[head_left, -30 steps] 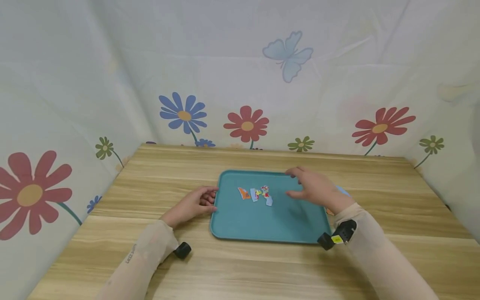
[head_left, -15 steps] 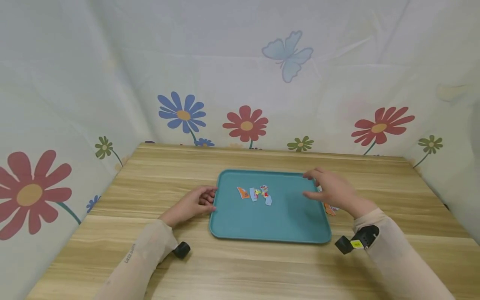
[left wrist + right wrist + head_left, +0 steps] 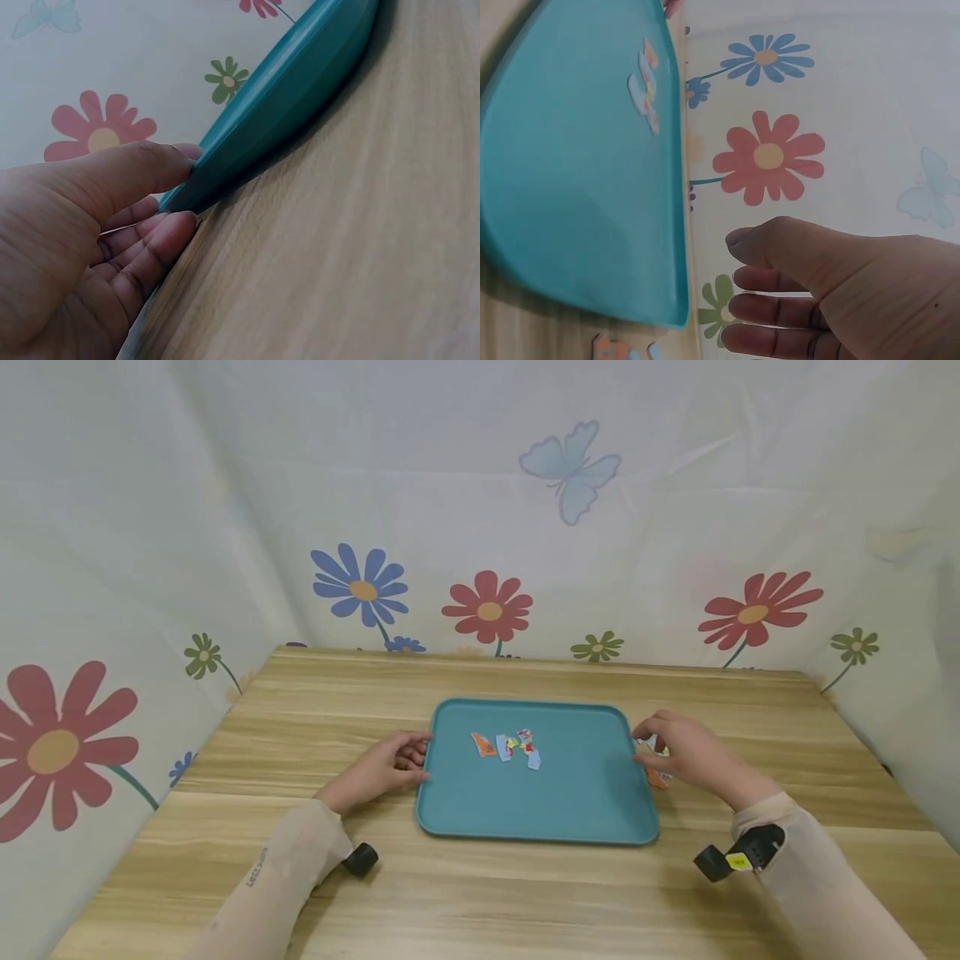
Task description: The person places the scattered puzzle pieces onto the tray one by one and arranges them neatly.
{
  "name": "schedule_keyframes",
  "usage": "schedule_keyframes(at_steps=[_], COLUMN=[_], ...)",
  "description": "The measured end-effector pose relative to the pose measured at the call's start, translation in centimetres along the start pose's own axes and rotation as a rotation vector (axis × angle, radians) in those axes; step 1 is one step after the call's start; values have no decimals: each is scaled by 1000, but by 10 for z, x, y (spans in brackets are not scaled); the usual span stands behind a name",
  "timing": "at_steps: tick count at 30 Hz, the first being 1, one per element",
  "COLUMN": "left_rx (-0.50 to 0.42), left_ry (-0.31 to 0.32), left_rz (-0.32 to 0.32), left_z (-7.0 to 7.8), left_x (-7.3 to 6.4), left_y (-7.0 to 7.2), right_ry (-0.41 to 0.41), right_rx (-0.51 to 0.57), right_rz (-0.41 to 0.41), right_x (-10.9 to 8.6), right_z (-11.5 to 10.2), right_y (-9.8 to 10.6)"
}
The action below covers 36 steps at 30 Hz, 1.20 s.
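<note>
Dressed in pale beige and black
A black strap (image 3: 767, 842) wraps the right sleeve (image 3: 828, 878) behind the right hand (image 3: 692, 755); left of the strap sit a yellow label (image 3: 738, 862) and a square black block (image 3: 712, 864). Far left of the strap, the left sleeve (image 3: 288, 868) bears dark lettering (image 3: 257, 867) and a rounded black block (image 3: 362, 860).

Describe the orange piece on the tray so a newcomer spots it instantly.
On the wooden table lies a teal tray. In the head view, small pieces lie in its far half, left of centre. The orange piece is the leftmost; its neighbours are mainly pale blue with red and yellow patches.
</note>
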State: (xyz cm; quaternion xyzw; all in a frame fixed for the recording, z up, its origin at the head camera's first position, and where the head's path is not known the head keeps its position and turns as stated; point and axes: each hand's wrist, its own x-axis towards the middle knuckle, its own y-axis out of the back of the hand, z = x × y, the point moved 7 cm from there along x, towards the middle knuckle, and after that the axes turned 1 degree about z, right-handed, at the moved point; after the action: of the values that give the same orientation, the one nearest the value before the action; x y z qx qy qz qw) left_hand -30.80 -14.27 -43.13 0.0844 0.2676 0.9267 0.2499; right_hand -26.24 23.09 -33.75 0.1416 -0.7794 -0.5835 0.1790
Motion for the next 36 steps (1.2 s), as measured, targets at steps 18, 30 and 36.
schedule_keyframes(at_steps=[18, 30, 36], left_rx=[-18, -23, -34], left_ry=[0, 7, 0], left_rz=[-10, -6, -12], left_z=[-2, -3, -1], left_x=[2, 1, 2], left_y=[0, 0, 0], right_ry=[-38, -64, -74], right_rx=[18, -11, -24], right_rz=[-22, -35, -20], right_x=[-17, -21, -21], right_z=[33, 39, 39], right_y=[-31, -40, -41])
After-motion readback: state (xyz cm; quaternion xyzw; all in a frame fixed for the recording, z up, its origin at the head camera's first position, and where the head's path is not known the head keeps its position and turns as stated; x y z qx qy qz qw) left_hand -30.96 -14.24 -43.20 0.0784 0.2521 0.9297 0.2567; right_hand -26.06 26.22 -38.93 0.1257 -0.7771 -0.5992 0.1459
